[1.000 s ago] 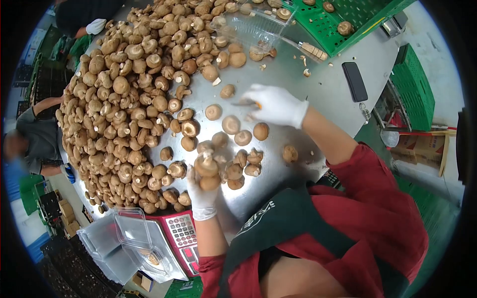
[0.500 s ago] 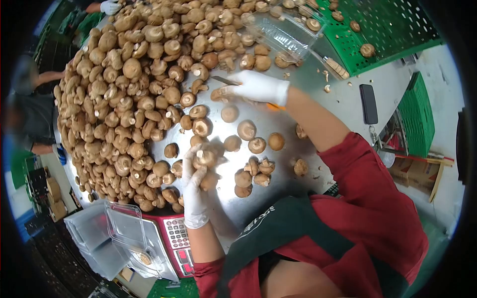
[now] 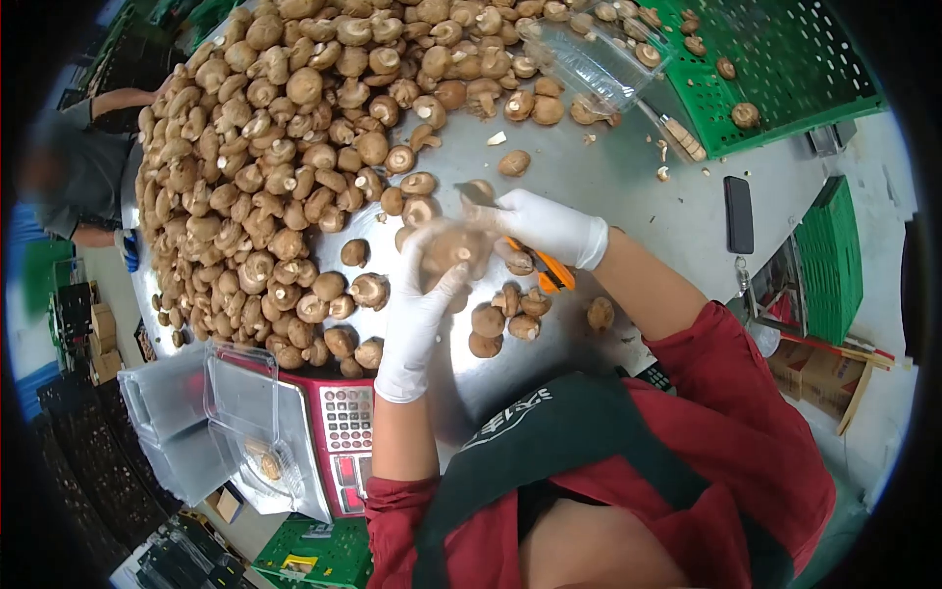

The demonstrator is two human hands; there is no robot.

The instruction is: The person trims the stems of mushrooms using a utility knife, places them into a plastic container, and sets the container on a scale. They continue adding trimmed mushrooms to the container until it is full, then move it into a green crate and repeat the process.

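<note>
Gloved in white, my left hand [image 3: 417, 309] has its fingers curled around a brown mushroom [image 3: 459, 253], blurred, with the pale stem side showing. My right hand [image 3: 551, 231], also gloved, grips a utility knife [image 3: 555, 277]; the orange handle end sticks out below the palm, and the dark blade points left past the fingertips. Both hands are close together over the metal table [image 3: 628, 182]. Another mushroom [image 3: 479, 190] shows right at the blade and right fingertips. Just below the hands lies a small cluster of mushrooms [image 3: 488, 320].
A large mushroom heap [image 3: 285, 167] covers the table's left and back. A clear plastic box [image 3: 589, 64], green crate [image 3: 785, 69] and phone [image 3: 738, 214] lie to the right. At lower left are a red scale [image 3: 345, 422] and clear containers [image 3: 172, 412]. Another person [image 3: 83, 167] stands at far left.
My left hand has moved up and right with the mushroom, and my right hand has come down towards it with the knife. A mushroom and a pale scrap now lie where the right hand was.
</note>
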